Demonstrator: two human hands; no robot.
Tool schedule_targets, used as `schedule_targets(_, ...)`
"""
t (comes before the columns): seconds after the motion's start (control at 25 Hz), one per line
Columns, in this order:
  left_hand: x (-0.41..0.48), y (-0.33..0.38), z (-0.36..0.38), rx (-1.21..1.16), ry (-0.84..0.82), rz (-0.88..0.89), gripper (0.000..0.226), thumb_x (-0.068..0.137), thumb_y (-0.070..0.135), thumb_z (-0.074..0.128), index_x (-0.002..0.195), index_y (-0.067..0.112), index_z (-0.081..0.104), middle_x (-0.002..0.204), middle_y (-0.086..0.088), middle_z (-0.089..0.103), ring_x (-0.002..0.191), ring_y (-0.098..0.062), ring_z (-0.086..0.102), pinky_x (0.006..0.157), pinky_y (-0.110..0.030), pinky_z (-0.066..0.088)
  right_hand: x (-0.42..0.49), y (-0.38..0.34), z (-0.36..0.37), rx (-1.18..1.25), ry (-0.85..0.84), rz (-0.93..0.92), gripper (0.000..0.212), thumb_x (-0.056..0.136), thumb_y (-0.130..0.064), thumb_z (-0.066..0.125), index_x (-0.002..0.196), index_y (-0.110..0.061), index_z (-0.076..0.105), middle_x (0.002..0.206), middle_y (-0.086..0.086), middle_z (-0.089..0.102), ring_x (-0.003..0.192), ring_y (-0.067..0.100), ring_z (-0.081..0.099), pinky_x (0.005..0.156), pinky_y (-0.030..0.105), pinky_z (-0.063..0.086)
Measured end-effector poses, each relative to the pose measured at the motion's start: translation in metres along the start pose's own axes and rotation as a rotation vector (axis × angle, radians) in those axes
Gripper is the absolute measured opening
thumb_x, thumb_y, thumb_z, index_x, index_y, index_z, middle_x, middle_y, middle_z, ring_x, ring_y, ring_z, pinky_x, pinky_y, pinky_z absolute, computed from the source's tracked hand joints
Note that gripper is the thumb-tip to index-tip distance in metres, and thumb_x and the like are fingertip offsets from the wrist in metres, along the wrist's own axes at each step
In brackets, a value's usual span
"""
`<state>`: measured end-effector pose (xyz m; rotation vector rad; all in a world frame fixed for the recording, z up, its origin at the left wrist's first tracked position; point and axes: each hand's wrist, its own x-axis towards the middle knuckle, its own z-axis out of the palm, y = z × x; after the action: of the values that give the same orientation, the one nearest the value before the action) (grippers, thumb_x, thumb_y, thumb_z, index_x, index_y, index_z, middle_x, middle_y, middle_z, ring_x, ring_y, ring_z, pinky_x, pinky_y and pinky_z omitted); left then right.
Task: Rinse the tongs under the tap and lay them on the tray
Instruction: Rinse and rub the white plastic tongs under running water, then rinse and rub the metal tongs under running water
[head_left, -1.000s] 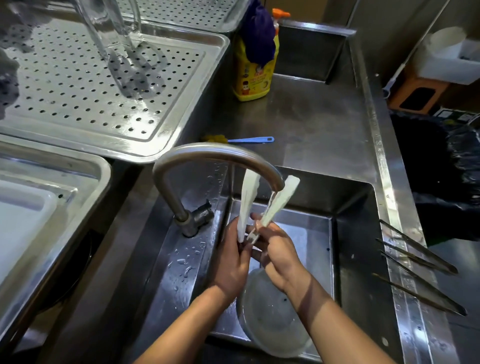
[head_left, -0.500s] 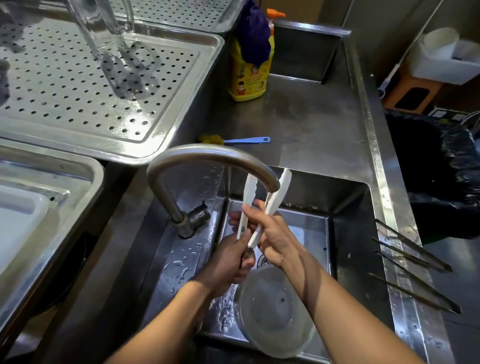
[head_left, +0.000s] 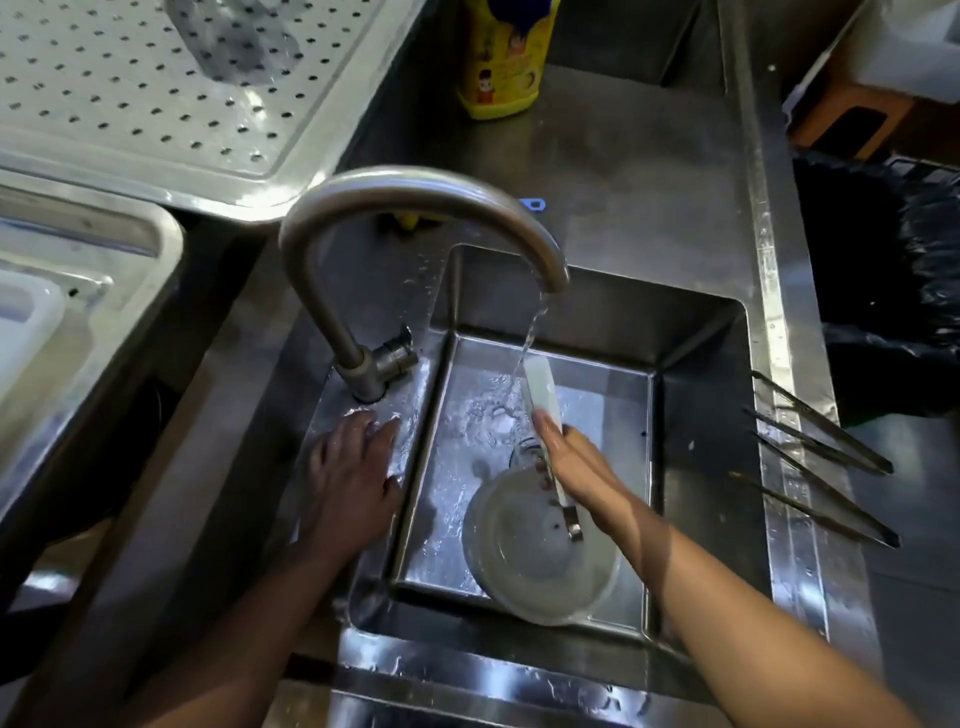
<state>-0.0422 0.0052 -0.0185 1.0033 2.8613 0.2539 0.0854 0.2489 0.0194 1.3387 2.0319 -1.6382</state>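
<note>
Presently, right hand (head_left: 582, 467) grips the white tongs (head_left: 540, 382) over the sink (head_left: 701, 415), upper end in the tap (head_left: 415, 192) stream, left hand (head_left: 353, 467) flat, fingers spread, on the wet tabletop (head_left: 306, 395) beside the tap.

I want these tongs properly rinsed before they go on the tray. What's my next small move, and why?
Probably push the tongs further under the stream with your right hand: the water now strikes only the white tip, while the metal end sits outside it, over the bowl.
</note>
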Motion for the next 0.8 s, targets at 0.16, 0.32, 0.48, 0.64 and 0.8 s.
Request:
schedule_targets(0.16,-0.002,0.000,0.001,0.012,-0.004,-0.012,0.069,0.068,0.027,0.060,0.136,0.022,0.050,0.142,-0.013,0.048,0.130,-0.036,0.044,0.102,-0.050,0.035,-0.016,0.084,-0.010,-0.592,-0.103,0.007,0.054,0.074,-0.080,0.050,0.124,-0.062,0.044,0.113,-0.008,0.066,0.089,0.003,0.068,0.073,0.022,0.049)
schedule_targets(0.32,-0.003,0.002,-0.002,0.022,0.034,0.000,0.066,0.068,0.027,0.055,0.134,0.019,0.054,0.140,-0.014,0.050,0.128,-0.036,0.046,0.104,-0.048,0.034,-0.008,0.121,0.004,-0.856,-0.096,0.222,0.086,0.067,-0.083,0.055,0.132,-0.026,0.051,0.131,-0.001,0.063,0.114,0.023,0.064,0.076,0.030,0.043)
schedule_targets(0.48,-0.001,-0.002,0.000,0.017,0.042,0.002,0.067,0.069,0.029,0.061,0.135,0.024,0.052,0.139,-0.011,0.048,0.126,-0.033,0.044,0.104,-0.048,0.034,0.017,0.133,0.028,-0.831,-0.064,0.341,0.102,0.068,-0.080,0.063,0.141,-0.012,0.043,0.135,0.005,0.059,0.120,0.023,0.061,0.085,0.029,0.047)
schedule_targets(0.64,-0.001,-0.004,0.005,0.025,0.040,-0.010,0.069,0.070,0.028,0.067,0.136,0.027,0.050,0.140,-0.008,0.046,0.126,-0.031,0.043,0.104,-0.049,0.035,0.024,0.165,0.048,-0.943,-0.064,0.286,0.109,0.077,-0.068,0.067,0.151,-0.001,0.023,0.142,0.012,0.050,0.126,0.028,0.056,0.098,0.035,0.048)
schedule_targets(0.8,-0.001,-0.004,0.001,0.031,0.026,-0.013,0.067,0.071,0.030,0.063,0.137,0.026,0.051,0.141,-0.008,0.046,0.127,-0.032,0.043,0.104,-0.049,0.036,0.022,0.172,0.049,-0.950,-0.127,0.275,0.083,0.090,-0.053,0.057,0.154,-0.014,0.021,0.147,0.013,0.044,0.129,0.033,0.052,0.103,0.037,0.044)
